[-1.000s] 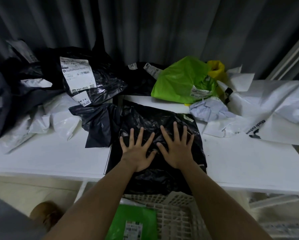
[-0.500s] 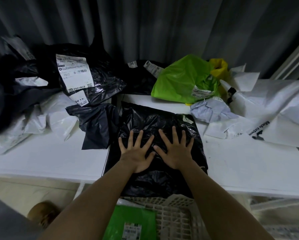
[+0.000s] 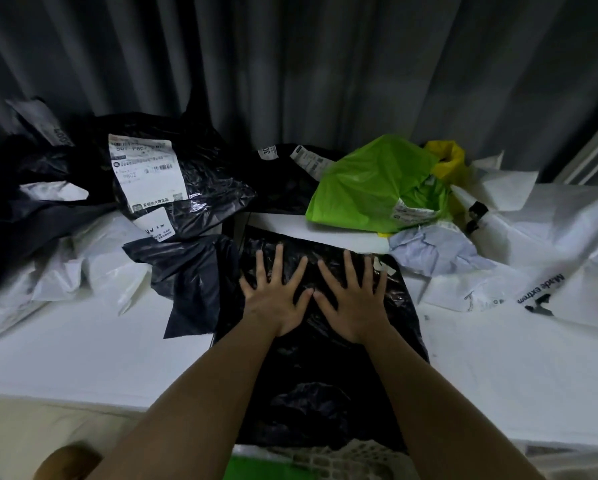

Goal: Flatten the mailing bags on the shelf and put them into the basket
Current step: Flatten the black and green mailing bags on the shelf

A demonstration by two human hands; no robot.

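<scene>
A crinkled black mailing bag (image 3: 311, 372) lies spread on the white shelf (image 3: 93, 351), its near end hanging over the front edge. My left hand (image 3: 275, 299) and my right hand (image 3: 351, 301) press flat on it side by side, fingers spread, thumbs nearly touching. A white lattice basket (image 3: 353, 459) sits below the shelf edge at the bottom of the view, with a green bag (image 3: 252, 469) inside it; most of the basket is cut off.
Other bags crowd the shelf: black ones with white labels (image 3: 183, 181) at back left, a dark one (image 3: 190, 275) beside my left hand, white ones (image 3: 83, 271) at left, a green bag (image 3: 373, 185) and white printed bags (image 3: 533, 271) at right. Grey curtain behind.
Both hands have slid a little farther up the black bag, still pressed flat. The view has tilted up, so less of the basket shows.
</scene>
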